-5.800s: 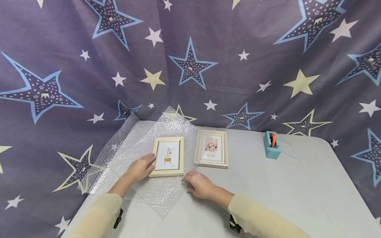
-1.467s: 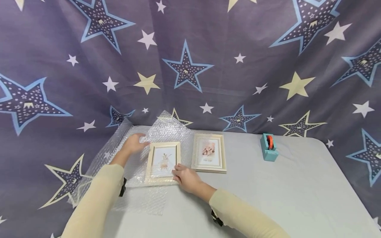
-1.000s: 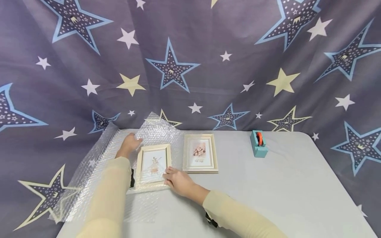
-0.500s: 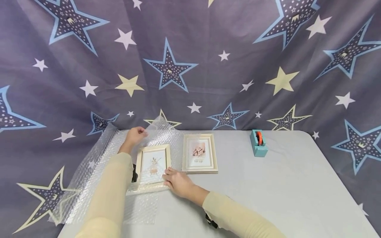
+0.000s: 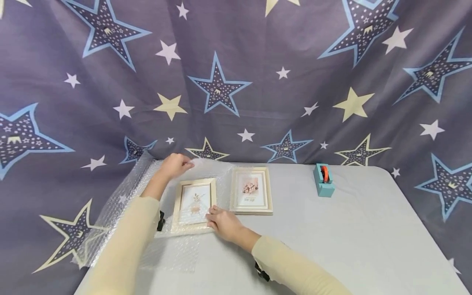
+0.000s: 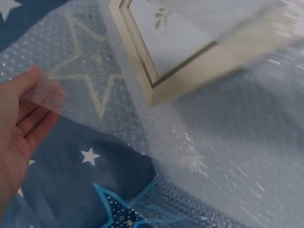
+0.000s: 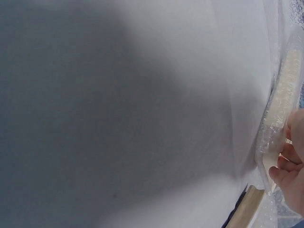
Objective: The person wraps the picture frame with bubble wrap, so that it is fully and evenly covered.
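A cream picture frame (image 5: 213, 194) with a potted-plant print lies on a sheet of bubble wrap (image 5: 169, 252). A flap of the wrap covers its lower part. My left hand (image 5: 176, 164) pinches the raised far corner of the wrap above the frame's upper left; the left wrist view shows thumb and fingers (image 6: 33, 107) at the clear film's edge. At the frame's lower right corner, my right hand (image 5: 225, 224) holds the wrapped edge, fingers curled against it in the right wrist view. A second picture frame (image 5: 269, 192) with a pink flower print lies to the right, partly under the wrap.
A teal tape dispenser (image 5: 324, 189) with an orange reel stands at the back right of the white table (image 5: 324, 241). Behind and to the left hangs a purple star-patterned curtain (image 5: 258, 37). The wrap's left part leans up against it.
My right hand has gone from beside the frame to its lower right corner, with wrap folded over it. My left hand left the frame's side, took the wrap's far corner and draws it over.
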`<action>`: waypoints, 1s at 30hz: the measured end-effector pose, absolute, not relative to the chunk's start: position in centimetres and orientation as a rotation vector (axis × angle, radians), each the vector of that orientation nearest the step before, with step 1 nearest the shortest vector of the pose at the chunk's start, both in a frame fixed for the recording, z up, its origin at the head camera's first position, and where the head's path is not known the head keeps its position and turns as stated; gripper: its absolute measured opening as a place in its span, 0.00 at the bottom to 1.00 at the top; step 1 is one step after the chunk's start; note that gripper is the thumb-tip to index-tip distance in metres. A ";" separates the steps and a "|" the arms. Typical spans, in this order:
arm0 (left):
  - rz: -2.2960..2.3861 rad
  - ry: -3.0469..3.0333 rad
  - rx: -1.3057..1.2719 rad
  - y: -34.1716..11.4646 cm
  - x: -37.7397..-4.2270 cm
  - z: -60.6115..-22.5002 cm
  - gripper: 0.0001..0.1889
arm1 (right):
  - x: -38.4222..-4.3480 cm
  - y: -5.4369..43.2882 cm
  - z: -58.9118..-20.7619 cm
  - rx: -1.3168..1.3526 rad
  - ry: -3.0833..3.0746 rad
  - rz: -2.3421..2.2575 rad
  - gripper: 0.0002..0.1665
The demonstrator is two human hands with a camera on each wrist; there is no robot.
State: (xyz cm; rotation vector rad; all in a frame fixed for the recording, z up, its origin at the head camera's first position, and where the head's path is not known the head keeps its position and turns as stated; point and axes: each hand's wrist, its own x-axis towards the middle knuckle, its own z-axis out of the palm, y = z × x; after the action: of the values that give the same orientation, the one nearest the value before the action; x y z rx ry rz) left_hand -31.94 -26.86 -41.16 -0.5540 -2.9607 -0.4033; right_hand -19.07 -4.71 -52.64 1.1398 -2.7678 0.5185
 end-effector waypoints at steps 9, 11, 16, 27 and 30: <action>-0.280 -2.760 -0.754 -26.3 -23.9 -44.2 0.09 | -19.2 -4.6 -52.4 1.145 -2.753 0.470 0.18; -0.247 -2.779 -0.723 -26.3 -22.5 -45.5 0.10 | -19.1 -4.7 -52.3 1.140 -2.748 0.452 0.18; -0.232 -2.815 -0.650 -26.2 -20.1 -48.3 0.08 | -18.9 -5.2 -52.3 1.152 -2.745 0.414 0.18; -0.062 -2.804 -0.719 -25.9 -19.7 -50.5 0.04 | -19.1 -5.3 -52.4 1.153 -2.718 0.421 0.18; -0.082 -2.821 -0.729 -26.0 -19.6 -50.6 0.05 | -19.1 -5.3 -52.5 1.147 -2.719 0.407 0.18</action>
State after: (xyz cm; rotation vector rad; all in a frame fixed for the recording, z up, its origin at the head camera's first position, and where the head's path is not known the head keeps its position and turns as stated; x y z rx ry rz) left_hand -19.57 -26.00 -50.56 -0.7292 -2.8208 -0.0821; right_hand -19.06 -5.31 -52.47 1.1470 -2.7191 0.4068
